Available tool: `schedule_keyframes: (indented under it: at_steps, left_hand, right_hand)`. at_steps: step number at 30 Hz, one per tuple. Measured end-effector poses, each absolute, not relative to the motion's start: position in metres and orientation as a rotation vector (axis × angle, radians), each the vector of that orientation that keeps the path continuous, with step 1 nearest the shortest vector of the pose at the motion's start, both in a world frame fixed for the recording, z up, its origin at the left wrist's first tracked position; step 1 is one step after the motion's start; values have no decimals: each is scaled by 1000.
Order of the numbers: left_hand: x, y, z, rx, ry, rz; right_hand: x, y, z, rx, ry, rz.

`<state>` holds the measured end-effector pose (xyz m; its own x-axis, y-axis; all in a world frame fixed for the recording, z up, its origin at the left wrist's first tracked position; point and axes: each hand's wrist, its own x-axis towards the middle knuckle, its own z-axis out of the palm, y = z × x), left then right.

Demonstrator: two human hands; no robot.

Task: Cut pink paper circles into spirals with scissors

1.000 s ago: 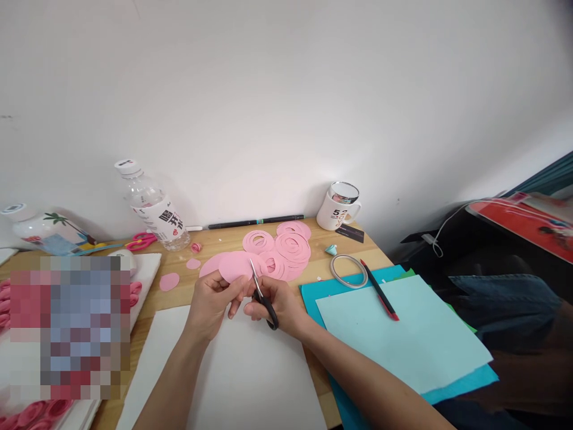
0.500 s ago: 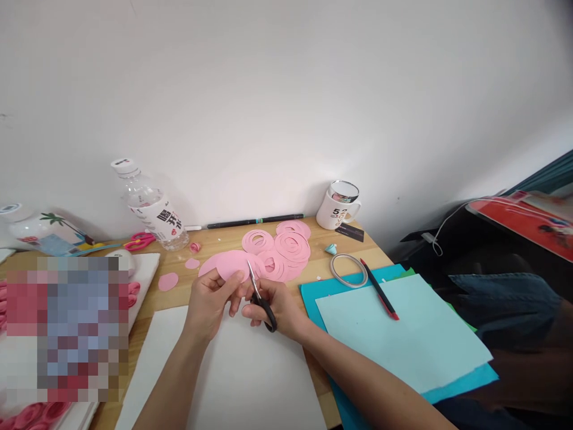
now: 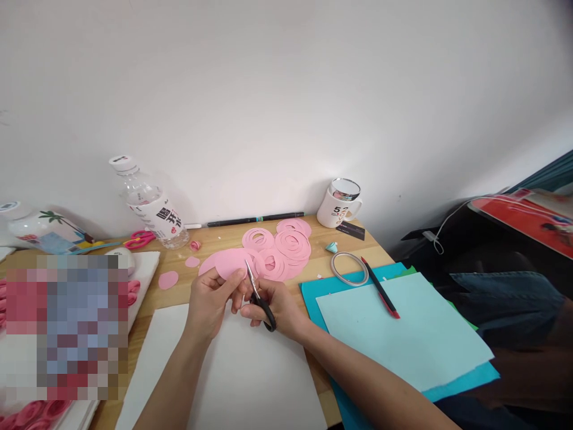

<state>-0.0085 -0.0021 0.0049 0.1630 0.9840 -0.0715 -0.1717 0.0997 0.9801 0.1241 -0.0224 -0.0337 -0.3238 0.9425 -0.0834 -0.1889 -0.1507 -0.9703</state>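
My left hand (image 3: pixel 208 301) pinches the near edge of a pink paper disc (image 3: pixel 226 263) held just above the wooden table (image 3: pixel 320 251). My right hand (image 3: pixel 277 304) grips black-handled scissors (image 3: pixel 259 298), whose blades point up and away into the disc's edge. Both hands hover over a white sheet (image 3: pixel 233 370). Just behind them lies a pile of pink paper spirals (image 3: pixel 280 248).
A water bottle (image 3: pixel 147 206), pink scissors (image 3: pixel 138 240) and a black pen (image 3: pixel 255 220) lie along the wall. A white mug (image 3: pixel 340 206) stands at the back right. A tape ring (image 3: pixel 349 269), a red pen (image 3: pixel 380 288) and light blue paper (image 3: pixel 403 328) lie right. Pink scraps (image 3: pixel 169 279) lie left.
The pink disc has turned and dropped slightly in my left hand. The scissors have shifted a little to the left along its edge. The view has tilted down slightly.
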Motion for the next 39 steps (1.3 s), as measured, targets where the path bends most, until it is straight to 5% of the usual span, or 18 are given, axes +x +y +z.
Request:
schedule_keyframes:
  at_steps: [39]
  left_hand:
    - [-8,-1,3,1080,1004,1096]
  right_hand:
    - [125,-21,-31,-902,-1216,1605]
